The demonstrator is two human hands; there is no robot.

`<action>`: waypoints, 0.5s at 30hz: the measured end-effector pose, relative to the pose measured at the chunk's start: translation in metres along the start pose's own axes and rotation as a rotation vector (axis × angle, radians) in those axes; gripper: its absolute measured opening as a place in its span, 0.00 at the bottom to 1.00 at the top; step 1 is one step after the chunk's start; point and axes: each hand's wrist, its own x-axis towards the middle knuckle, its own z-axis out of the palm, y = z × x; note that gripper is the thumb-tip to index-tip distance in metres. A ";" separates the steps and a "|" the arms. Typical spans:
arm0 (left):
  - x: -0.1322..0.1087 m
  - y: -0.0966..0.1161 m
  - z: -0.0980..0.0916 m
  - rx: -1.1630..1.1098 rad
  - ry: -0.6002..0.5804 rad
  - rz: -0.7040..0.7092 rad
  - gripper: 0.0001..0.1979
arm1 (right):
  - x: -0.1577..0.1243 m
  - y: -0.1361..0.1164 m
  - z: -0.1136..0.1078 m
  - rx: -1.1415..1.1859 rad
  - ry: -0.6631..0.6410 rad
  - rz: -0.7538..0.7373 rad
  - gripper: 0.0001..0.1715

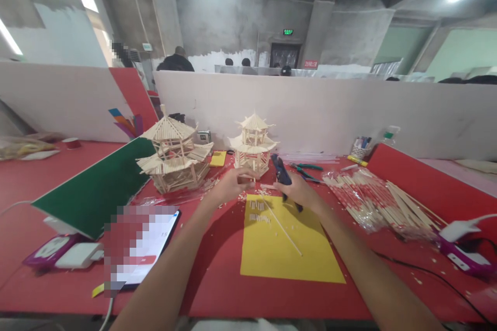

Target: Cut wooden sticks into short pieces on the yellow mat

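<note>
My left hand [235, 184] is in front of the smaller pagoda model [255, 152], which is built of pale wooden sticks. Its fingers are curled together near the model's base; whatever they pinch is too small to make out. A dark blue glue gun [282, 173] is gripped in my right hand [302, 191], just right of that pagoda. Below both hands lies a yellow sheet [295, 261] with short cut stick pieces [258, 217] in rows. One long thin stick [285, 232] rests slantwise across it.
A larger stick pagoda [171, 160] stands at the left beside a green board [104, 186]. A tablet [155, 248] lies front left. Pliers [308, 166], bagged sticks [363, 199], a pen holder [361, 149] and a purple power strip [464, 258] are on the right. A white partition [330, 108] closes the back.
</note>
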 end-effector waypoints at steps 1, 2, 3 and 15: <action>0.000 0.000 0.004 0.002 -0.066 -0.004 0.12 | 0.000 -0.001 0.002 0.102 0.011 -0.027 0.18; -0.001 -0.001 0.008 -0.007 -0.133 -0.010 0.11 | 0.000 -0.003 0.004 0.195 0.012 -0.053 0.17; -0.001 -0.001 0.012 -0.026 -0.184 -0.019 0.11 | -0.001 -0.006 0.007 0.274 0.012 -0.075 0.16; -0.002 -0.015 0.014 0.064 -0.200 -0.028 0.10 | 0.000 -0.016 0.019 0.356 0.315 -0.054 0.11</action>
